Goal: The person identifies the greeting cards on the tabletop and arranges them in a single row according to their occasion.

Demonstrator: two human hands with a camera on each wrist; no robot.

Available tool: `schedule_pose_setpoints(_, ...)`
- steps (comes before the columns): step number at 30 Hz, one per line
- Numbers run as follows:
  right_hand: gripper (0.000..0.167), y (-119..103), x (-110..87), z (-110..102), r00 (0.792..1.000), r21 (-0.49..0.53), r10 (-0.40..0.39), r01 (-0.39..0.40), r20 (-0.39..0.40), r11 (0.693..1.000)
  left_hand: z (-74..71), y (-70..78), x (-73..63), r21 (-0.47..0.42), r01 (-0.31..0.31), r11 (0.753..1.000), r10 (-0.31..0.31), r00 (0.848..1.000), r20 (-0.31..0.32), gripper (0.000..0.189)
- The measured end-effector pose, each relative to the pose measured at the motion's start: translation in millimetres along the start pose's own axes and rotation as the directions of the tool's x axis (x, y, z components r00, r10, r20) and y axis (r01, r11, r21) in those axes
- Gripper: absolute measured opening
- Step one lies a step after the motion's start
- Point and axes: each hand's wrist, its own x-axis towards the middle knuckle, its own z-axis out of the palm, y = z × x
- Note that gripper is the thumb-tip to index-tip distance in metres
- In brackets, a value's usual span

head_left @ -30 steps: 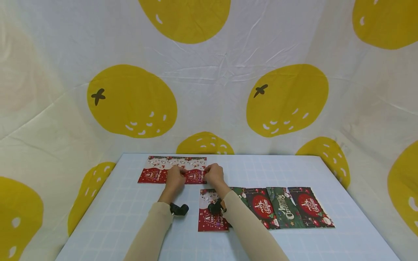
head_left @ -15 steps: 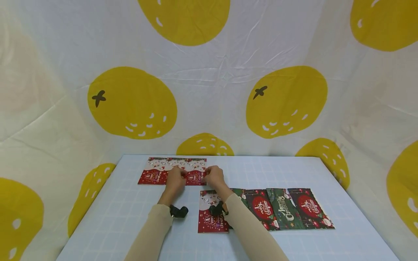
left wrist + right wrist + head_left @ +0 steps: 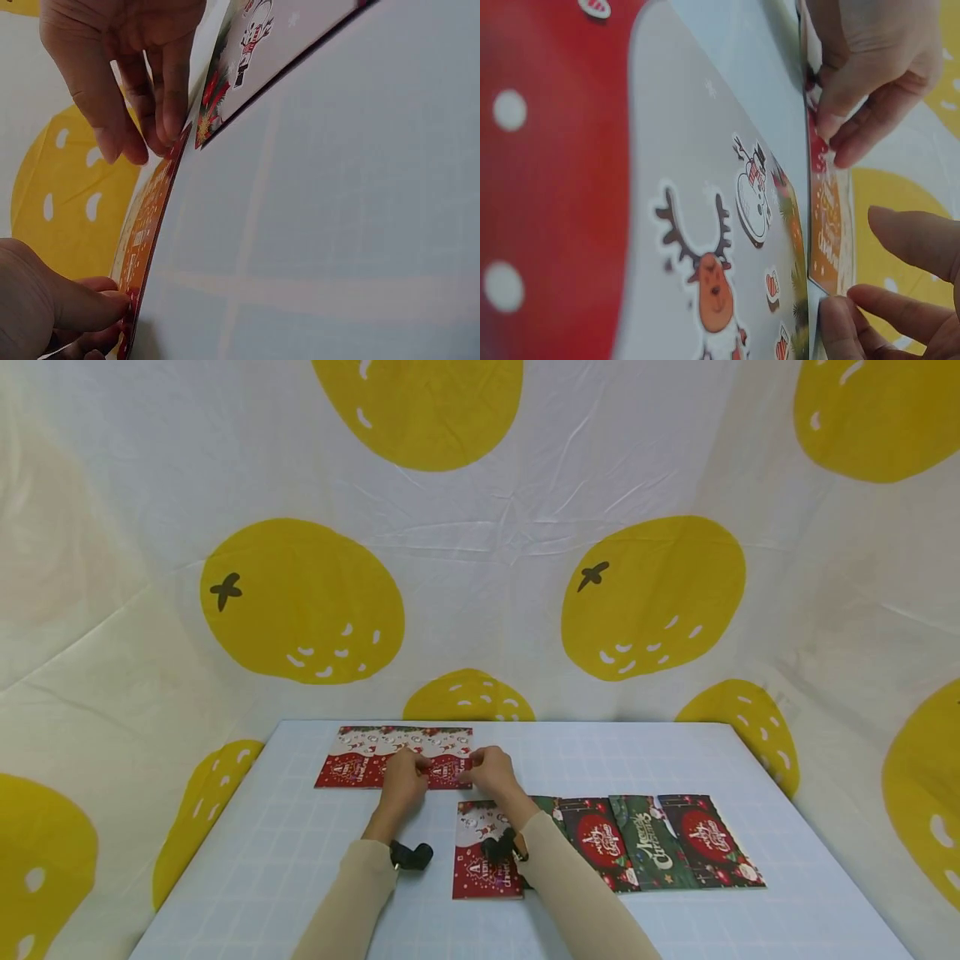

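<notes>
Far row: three red-and-white rectangular paper cards [image 3: 393, 740] side by side, on the left of the pale-blue checked table [image 3: 255, 860].
My left hand [image 3: 406, 777]: over the middle card.
My right hand [image 3: 492, 771]: at the row's right end.
Near row: farther right; another red-and-white card [image 3: 474, 860], then green [image 3: 654, 847] and dark cards [image 3: 600, 843] alternating rightward.
Behind the table: white fruit-printed cloth [image 3: 480, 602].

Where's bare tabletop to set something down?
Free table: back right, beyond the near card row and right of the right hand; front left, outside the left sleeve. Crowded: far card row, left hand on it, right hand at its right end; right sleeve over near card row.
</notes>
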Motion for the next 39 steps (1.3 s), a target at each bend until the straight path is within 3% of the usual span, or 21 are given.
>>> schedule_pose_setpoints(4,0.048,0.7,-2.8,-0.1,1.000,-0.005,-0.008,0.008,-0.005,1.000,1.5,-1.1,-2.9,0.003,-0.038,0.999,0.038,0.999,-0.024,0.023)
schedule_pose_setpoints(10,0.046,1.1,-7.2,-0.9,1.000,0.015,0.003,-0.002,-0.015,1.000,3.1,-1.4,-5.1,-0.011,-0.019,1.000,0.019,1.000,-0.008,0.021)
schedule_pose_setpoints(16,0.043,4.4,-9.4,-1.5,0.999,0.001,-0.005,0.005,-0.038,1.000,2.8,1.0,-8.7,-0.022,-0.038,0.999,0.037,0.999,-0.014,0.019)
schedule_pose_setpoints(39,0.040,10.2,-38.6,-20.7,0.994,0.110,-0.104,0.108,-0.038,0.988,2.2,24.9,-31.8,-0.020,-0.033,0.999,0.035,0.996,0.082,0.018)
